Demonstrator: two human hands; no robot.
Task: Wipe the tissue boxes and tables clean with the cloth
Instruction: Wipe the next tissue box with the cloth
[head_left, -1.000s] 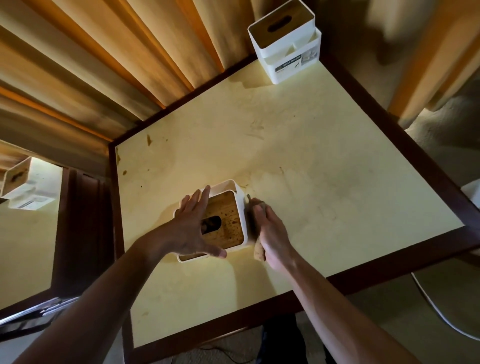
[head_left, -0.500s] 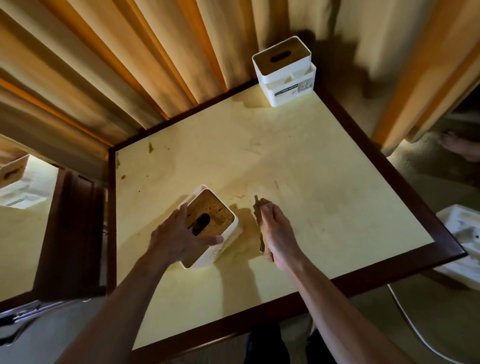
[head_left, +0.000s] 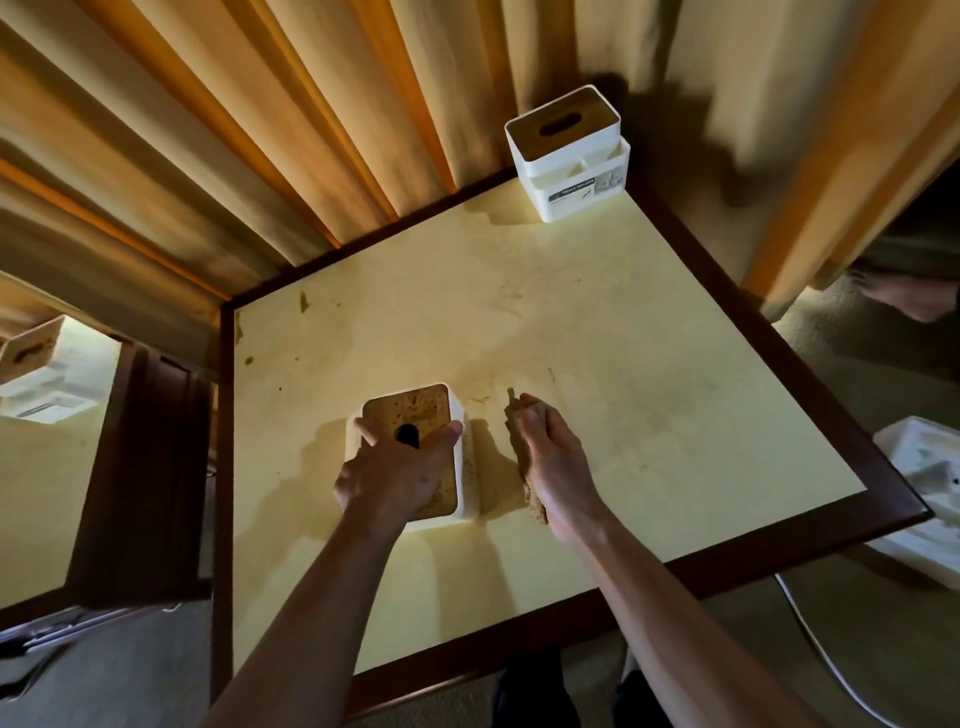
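Currently box-wiping step. Left hand grips near tissue box from above, fingers spread over stained lid — box sits on table, front-left. Right hand clutches cloth just beside box, resting on tabletop. Next, likely: cloth onto box side, left hand steadying.

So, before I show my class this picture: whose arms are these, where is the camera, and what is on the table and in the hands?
There is no machine here. A person wears a camera on the head, looking down at their own arms. The left hand grips a white tissue box with a stained brown top, holding it steady. The right hand holds a brown cloth against the cream table, just beside that box. A second tissue box stands at the table's far corner. Brown smudges mark the tabletop.
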